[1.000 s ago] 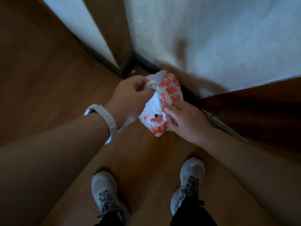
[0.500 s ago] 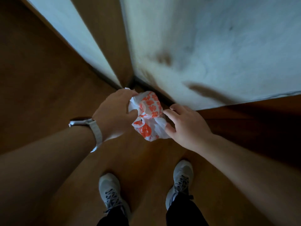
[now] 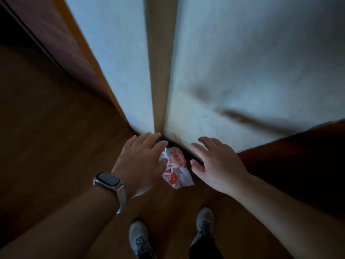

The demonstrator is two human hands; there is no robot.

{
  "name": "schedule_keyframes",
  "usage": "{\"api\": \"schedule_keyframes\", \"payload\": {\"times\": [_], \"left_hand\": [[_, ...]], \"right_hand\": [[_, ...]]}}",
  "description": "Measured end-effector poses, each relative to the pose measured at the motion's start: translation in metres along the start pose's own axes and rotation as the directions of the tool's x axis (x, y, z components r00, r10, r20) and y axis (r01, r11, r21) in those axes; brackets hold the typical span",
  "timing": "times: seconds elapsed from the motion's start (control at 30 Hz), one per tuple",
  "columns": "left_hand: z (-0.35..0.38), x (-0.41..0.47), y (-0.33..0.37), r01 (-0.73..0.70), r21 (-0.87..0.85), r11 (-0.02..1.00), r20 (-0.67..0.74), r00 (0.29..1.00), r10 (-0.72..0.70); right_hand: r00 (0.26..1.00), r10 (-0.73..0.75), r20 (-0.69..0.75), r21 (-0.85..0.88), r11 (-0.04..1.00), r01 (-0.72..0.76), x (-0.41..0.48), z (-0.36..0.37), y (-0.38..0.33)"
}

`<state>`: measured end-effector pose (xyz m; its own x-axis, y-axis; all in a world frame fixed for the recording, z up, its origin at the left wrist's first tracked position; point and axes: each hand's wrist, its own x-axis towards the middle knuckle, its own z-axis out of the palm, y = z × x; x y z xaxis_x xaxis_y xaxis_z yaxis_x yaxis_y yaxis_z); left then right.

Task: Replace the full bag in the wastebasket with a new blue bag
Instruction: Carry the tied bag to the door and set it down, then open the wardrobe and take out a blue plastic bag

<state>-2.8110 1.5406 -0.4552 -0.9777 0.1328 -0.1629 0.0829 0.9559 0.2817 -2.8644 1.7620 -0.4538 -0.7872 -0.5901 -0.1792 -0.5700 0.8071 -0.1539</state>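
Observation:
A tied white bag with orange print lies on the wooden floor in the corner where two pale walls meet. My left hand, with a watch on its wrist, hovers over the bag's left side with fingers spread and holds nothing. My right hand is to the right of the bag, fingers apart, not touching it. No wastebasket and no blue bag are in view.
Two pale walls meet at a wooden corner post straight ahead. A dark wooden door or panel stands at the right. My two grey shoes stand on the wooden floor below the bag.
Both hands held the bag up a second ago. They lowered it into the corner and let go; now the fingers are spread and the bag rests on the floor.

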Motion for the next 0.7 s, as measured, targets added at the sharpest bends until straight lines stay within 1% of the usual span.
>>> {"api": "schedule_keyframes", "payload": {"times": [0.27, 0.43, 0.57, 0.7], "left_hand": [[-0.141, -0.084, 0.026, -0.042, 0.016, 0.999, -0.201, 0.979, 0.045], [-0.191, -0.124, 0.053, 0.019, 0.093, 0.995, -0.288, 0.958, 0.008], [-0.222, -0.135, 0.08, 0.08, 0.157, 0.984, -0.348, 0.937, -0.02], [-0.247, -0.141, 0.117, 0.177, 0.197, 0.964, -0.389, 0.917, -0.089]], "right_hand": [[0.983, -0.033, -0.181, -0.037, 0.999, 0.027, -0.066, -0.147, -0.062], [0.96, -0.082, -0.269, -0.079, 0.995, 0.063, -0.096, -0.214, -0.078], [0.932, -0.142, -0.333, -0.074, 0.989, 0.124, -0.105, -0.25, -0.079], [0.902, -0.234, -0.363, -0.079, 0.972, 0.22, -0.112, -0.283, -0.074]]}}
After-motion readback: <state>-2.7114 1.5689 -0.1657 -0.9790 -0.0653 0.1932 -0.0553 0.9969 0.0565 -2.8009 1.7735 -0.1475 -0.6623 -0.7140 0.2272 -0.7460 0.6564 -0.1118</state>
